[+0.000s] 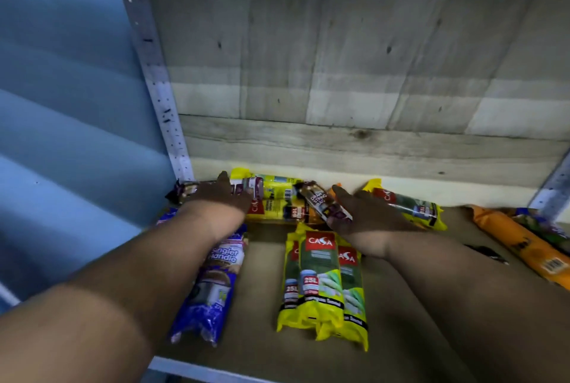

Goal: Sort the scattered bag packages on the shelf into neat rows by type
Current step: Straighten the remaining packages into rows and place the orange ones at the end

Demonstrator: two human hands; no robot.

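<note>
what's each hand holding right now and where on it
The right hand holds the brown drawstring bag package by its near end. The left hand lies on packages at the back; any grip is unclear.

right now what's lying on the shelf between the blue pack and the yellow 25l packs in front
Nothing: in the head view, bare brown shelf board shows between the blue pack and the yellow 25L packs.
</note>
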